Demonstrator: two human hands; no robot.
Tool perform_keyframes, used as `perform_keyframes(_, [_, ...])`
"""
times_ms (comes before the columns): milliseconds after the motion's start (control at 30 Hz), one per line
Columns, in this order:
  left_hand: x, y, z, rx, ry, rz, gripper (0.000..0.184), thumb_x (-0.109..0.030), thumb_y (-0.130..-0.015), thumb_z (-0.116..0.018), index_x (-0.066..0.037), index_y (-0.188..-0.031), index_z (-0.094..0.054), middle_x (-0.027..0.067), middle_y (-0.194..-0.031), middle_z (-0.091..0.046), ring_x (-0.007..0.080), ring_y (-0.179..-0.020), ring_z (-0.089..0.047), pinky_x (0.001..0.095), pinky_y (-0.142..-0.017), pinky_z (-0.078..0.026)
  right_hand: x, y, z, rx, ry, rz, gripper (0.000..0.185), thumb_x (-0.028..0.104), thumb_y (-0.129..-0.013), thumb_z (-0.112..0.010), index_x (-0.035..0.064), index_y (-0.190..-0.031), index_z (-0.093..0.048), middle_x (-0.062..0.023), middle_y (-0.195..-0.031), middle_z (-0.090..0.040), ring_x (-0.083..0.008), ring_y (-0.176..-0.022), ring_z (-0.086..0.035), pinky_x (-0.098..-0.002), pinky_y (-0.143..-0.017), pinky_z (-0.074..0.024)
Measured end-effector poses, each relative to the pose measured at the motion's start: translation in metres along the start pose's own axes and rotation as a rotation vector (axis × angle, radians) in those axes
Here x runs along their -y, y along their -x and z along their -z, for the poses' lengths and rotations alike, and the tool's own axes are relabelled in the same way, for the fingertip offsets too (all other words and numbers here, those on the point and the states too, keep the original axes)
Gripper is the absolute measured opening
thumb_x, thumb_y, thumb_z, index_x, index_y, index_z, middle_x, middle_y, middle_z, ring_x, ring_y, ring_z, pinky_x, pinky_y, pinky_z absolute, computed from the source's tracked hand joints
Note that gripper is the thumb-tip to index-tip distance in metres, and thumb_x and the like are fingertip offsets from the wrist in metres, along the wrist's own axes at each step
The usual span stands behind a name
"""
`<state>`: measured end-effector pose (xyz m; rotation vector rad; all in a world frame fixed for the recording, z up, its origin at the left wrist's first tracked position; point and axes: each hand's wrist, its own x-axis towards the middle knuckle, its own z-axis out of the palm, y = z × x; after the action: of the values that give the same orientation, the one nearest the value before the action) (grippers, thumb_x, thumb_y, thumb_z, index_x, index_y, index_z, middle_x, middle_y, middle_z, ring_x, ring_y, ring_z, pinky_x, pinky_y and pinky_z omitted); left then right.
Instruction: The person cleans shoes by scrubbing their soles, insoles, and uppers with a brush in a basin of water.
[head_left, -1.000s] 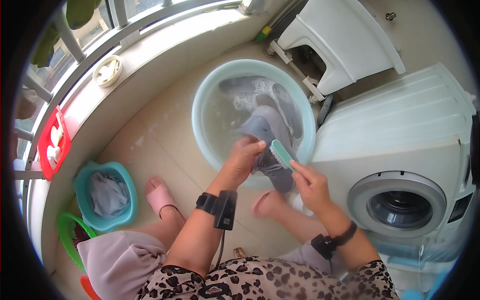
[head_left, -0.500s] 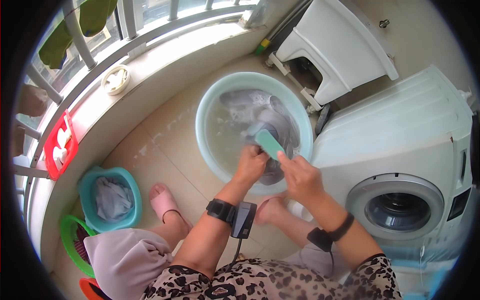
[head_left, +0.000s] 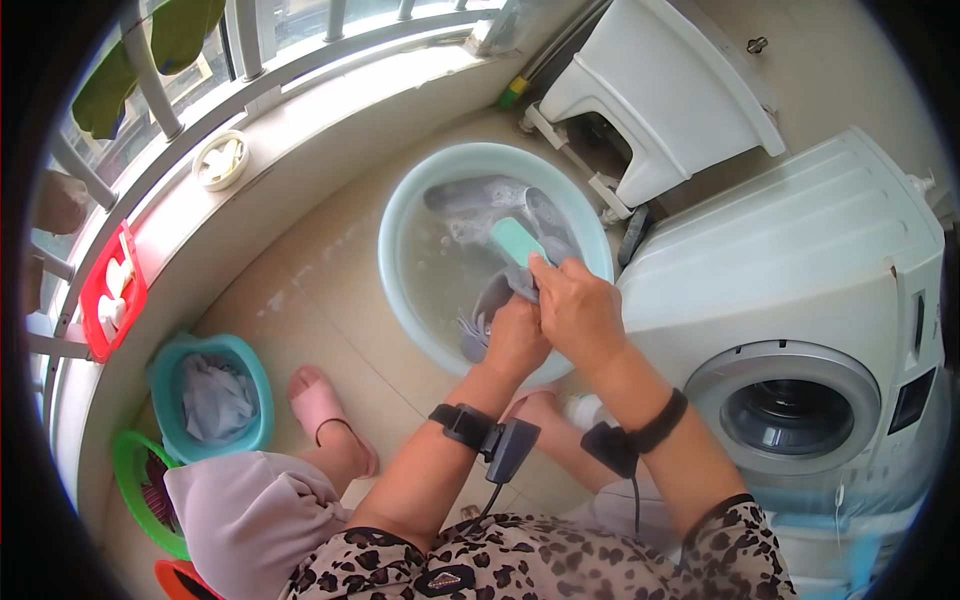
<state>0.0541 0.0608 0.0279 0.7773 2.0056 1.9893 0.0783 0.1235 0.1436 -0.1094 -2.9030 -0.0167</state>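
My right hand (head_left: 582, 308) is closed on the handle of a pale green brush (head_left: 517, 241), its back facing up. Close beside it, my left hand (head_left: 519, 335) grips a grey shoe (head_left: 490, 303) whose laces hang at its lower left. Both hands are over the near right part of a light blue basin (head_left: 397, 282) of cloudy water. More grey shoes (head_left: 470, 193) lie in the water at the far side, with suds around them. The brush's bristles are hidden, and my hands cover part of the held shoe.
A washing machine (head_left: 760, 250) stands at the right, a white sink pedestal (head_left: 665, 100) behind. On the left are a teal basin (head_left: 262, 392) with cloth, a green basket (head_left: 127, 480), a red tray (head_left: 95, 290) and a small round dish (head_left: 243, 165) on the ledge.
The held shoe has turned and shifted left, its laces now at the lower left. My hands have come together, and the brush has moved up and slightly left.
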Motion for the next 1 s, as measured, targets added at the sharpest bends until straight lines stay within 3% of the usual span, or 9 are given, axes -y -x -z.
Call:
perform_keyframes(133, [0.005, -0.024, 0.016, -0.132, -0.085, 0.086, 0.027, -0.015, -0.079, -0.062, 0.001, -0.100, -0.059, 0.0261, -0.093, -0.062, 0.0437, -0.087, -0.060, 0.0474, -0.073, -0.047, -0.019, 0.016, 0.010, -0.196, -0.412, -0.096, 0.032, 0.000, -0.075, -0.061, 0.0080, -0.105, -0.068, -0.0121, -0.072, -0.060, -0.0288, -0.058, -0.057, -0.0406, -0.053, -0.0466])
perform_keyframes(267, [0.012, -0.025, 0.019, 0.100, -0.267, 0.014, 0.031, -0.017, -0.076, -0.064, -0.002, -0.102, -0.060, 0.0243, -0.094, -0.062, 0.0422, -0.083, -0.061, 0.0481, -0.070, -0.049, 0.003, 0.052, 0.008, -0.048, -0.238, 0.016, 0.032, 0.000, -0.077, -0.061, 0.0082, -0.107, -0.067, -0.0119, -0.073, -0.060, -0.0285, -0.058, -0.057, -0.0388, -0.053, -0.0471])
perform_keyframes(467, [0.004, -0.017, -0.007, -0.031, -0.245, 0.037, 0.033, -0.014, -0.079, -0.059, 0.001, -0.109, -0.055, 0.0275, -0.098, -0.059, 0.0460, -0.083, -0.059, 0.0496, -0.069, -0.048, -0.045, -0.012, -0.049, -0.261, -0.304, 0.040, 0.038, 0.009, -0.081, -0.062, 0.0056, -0.120, -0.059, -0.0109, -0.072, -0.058, -0.0251, -0.057, -0.056, -0.0367, -0.053, -0.0462])
perform_keyframes(567, [0.014, -0.030, 0.004, -0.044, -0.262, 0.165, 0.029, -0.017, -0.081, -0.057, 0.000, -0.104, -0.056, 0.0274, -0.096, -0.060, 0.0466, -0.086, -0.058, 0.0495, -0.070, -0.048, -0.025, 0.002, -0.019, 0.050, -0.696, -0.530, 0.046, 0.017, -0.080, -0.067, 0.0010, -0.121, -0.055, -0.0115, -0.072, -0.057, -0.0216, -0.060, -0.054, -0.0341, -0.058, -0.0465])
perform_keyframes(600, [0.016, -0.034, 0.009, 0.002, -0.288, 0.185, 0.029, -0.019, -0.081, -0.057, 0.000, -0.103, -0.056, 0.0275, -0.097, -0.060, 0.0467, -0.087, -0.058, 0.0494, -0.071, -0.048, -0.017, 0.006, -0.031, -0.132, -0.812, -0.422, 0.053, 0.022, -0.077, -0.072, -0.0031, -0.120, -0.054, -0.0112, -0.071, -0.057, -0.0186, -0.063, -0.052, -0.0311, -0.063, -0.0464])
perform_keyframes(700, [0.012, -0.023, 0.009, -0.001, -0.257, 0.102, 0.031, -0.021, -0.081, -0.060, 0.001, -0.103, -0.054, 0.0253, -0.096, -0.057, 0.0446, -0.087, -0.058, 0.0475, -0.071, -0.049, -0.002, 0.006, -0.045, -0.097, -0.792, -0.371, 0.054, 0.023, -0.075, -0.073, -0.0030, -0.120, -0.054, -0.0154, -0.077, -0.062, -0.0228, -0.068, -0.058, -0.0324, -0.066, -0.0483])
perform_keyframes(833, [0.008, -0.009, 0.008, -0.064, -0.154, 0.070, 0.035, -0.012, -0.080, -0.060, 0.000, -0.111, -0.051, 0.0230, -0.105, -0.050, 0.0414, -0.089, -0.057, 0.0458, -0.070, -0.049, -0.007, -0.009, -0.067, -0.108, -0.556, -0.195, 0.022, 0.017, -0.080, -0.068, -0.0010, -0.090, -0.062, -0.0228, -0.078, -0.061, -0.0323, -0.066, -0.062, -0.0398, -0.060, -0.0462])
perform_keyframes(933, [0.021, -0.007, 0.018, -0.047, -0.213, -0.021, 0.038, -0.008, -0.077, -0.063, -0.001, -0.112, -0.050, 0.0213, -0.106, -0.050, 0.0392, -0.088, -0.058, 0.0441, -0.070, -0.048, -0.011, -0.016, -0.077, -0.064, -0.623, -0.288, 0.020, 0.018, -0.084, -0.068, -0.0014, -0.082, -0.063, -0.0015, -0.062, -0.058, -0.0126, -0.058, -0.054, -0.0319, -0.055, -0.0440])
perform_keyframes(1000, [0.028, -0.009, 0.039, 0.049, -0.363, -0.121, 0.042, -0.006, -0.074, -0.065, -0.001, -0.113, -0.050, 0.0200, -0.107, -0.050, 0.0367, -0.089, -0.058, 0.0423, -0.071, -0.048, -0.023, -0.017, -0.083, -0.040, -0.773, -0.310, 0.020, 0.019, -0.085, -0.067, -0.0003, -0.084, -0.064, 0.0008, -0.060, -0.054, -0.0107, -0.054, -0.051, -0.0293, -0.050, -0.0412])
